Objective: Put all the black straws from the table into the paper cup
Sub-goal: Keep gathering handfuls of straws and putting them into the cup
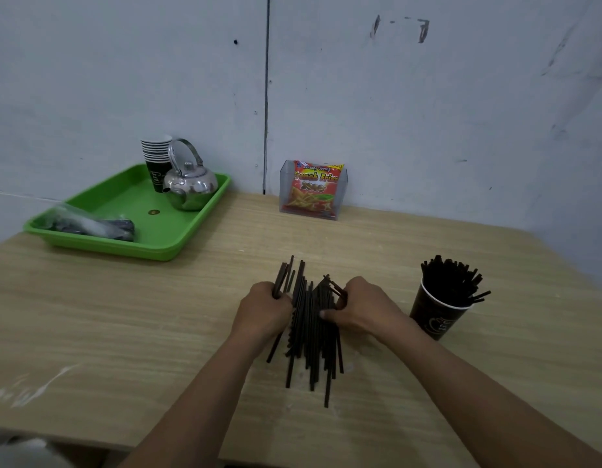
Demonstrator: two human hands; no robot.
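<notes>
While left hand and right hand grip straws mid-table, paper cup stands rightward.

One tray carries one kettle, one cup stack, one bag. Right of the tray: one snack packet, one filled cup, loose straws beyond counting.

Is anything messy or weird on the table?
Yes. The black straws lie in a ragged pile, ends uneven, gripped by the left hand and right hand. Whitish smears mark the table, near left.
</notes>
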